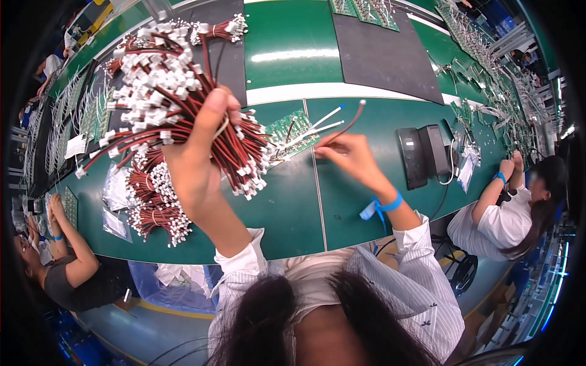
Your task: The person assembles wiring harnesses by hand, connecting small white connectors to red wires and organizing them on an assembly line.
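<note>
My left hand [204, 137] is closed around a thick bundle of red and black wire cables [235, 149] with small white connectors at both ends. The bundle is lifted above the green table, fanning out on either side of my fist. To its right, my right hand [349, 154] pinches one single red and black cable [351, 124], whose white connector points up and away. Between the hands a green circuit board [290, 131] lies on the table, with white wires [326, 122] running off it. The bundle hides the board's left part.
Several more tied cable bundles [157, 216] lie at the left beside clear plastic bags [116, 195]. A black device [424, 155] stands at right. Dark mats [384, 58] lie at the back. Co-workers sit left and right; a blue bin [165, 293] is below the table edge.
</note>
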The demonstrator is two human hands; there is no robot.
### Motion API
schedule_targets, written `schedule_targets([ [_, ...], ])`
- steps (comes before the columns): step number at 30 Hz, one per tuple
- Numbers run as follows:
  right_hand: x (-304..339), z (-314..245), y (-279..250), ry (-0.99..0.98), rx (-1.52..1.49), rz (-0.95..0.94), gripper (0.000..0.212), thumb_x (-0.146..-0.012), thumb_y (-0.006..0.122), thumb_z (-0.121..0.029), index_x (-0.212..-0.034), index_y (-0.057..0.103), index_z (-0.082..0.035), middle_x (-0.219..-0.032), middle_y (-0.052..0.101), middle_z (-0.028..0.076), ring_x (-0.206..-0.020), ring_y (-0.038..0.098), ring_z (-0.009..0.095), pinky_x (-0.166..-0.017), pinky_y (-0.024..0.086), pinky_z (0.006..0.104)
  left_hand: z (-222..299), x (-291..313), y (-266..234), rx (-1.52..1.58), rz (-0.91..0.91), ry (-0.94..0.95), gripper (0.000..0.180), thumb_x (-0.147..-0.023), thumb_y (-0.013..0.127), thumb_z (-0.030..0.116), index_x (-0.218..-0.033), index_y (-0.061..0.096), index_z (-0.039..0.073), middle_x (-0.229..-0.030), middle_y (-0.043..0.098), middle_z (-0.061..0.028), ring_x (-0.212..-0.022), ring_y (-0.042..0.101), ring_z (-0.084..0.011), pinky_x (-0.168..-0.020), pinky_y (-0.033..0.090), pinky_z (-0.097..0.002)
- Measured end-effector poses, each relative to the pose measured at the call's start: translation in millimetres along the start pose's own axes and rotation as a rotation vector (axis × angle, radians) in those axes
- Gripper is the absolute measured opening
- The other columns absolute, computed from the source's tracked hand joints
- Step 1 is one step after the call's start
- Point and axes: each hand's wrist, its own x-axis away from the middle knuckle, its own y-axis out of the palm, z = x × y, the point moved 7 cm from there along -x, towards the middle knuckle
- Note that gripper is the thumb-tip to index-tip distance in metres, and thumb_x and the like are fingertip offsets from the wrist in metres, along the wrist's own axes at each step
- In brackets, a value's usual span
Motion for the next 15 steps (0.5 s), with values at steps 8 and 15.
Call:
schedule_targets([
  [8, -23, 17, 28, -0.311, 0.472, 0.010, 0.008, -0.073, 0.062, -0.008, -0.078, 0.064, -0.001, -0.078, 0.061, 0.006, -0.069, 0.059, 0.023, -0.060, 0.046, 0.0301, 1, -4, -9, 0.076, 0.017, 0.025, 0.013, -0.075, 0.062, 0.002, -0.084, 0.053, -0.002, -0.069, 0.057, -0.0086, -0.059, 0.053, -0.0152, -0.055, 0.043, -0.0265],
  [15, -23, 10, 31, -0.326, 0.573, 0.010, 0.007, -0.073, 0.061, -0.007, -0.078, 0.063, -0.004, -0.079, 0.061, 0.005, -0.069, 0.058, 0.024, -0.058, 0.046, 0.0318, -1, -5, -12, 0.083, 0.014, -0.005, 0.012, -0.075, 0.062, 0.003, -0.082, 0.054, -0.002, -0.068, 0.057, -0.0082, -0.059, 0.053, -0.0150, -0.055, 0.043, -0.0263],
])
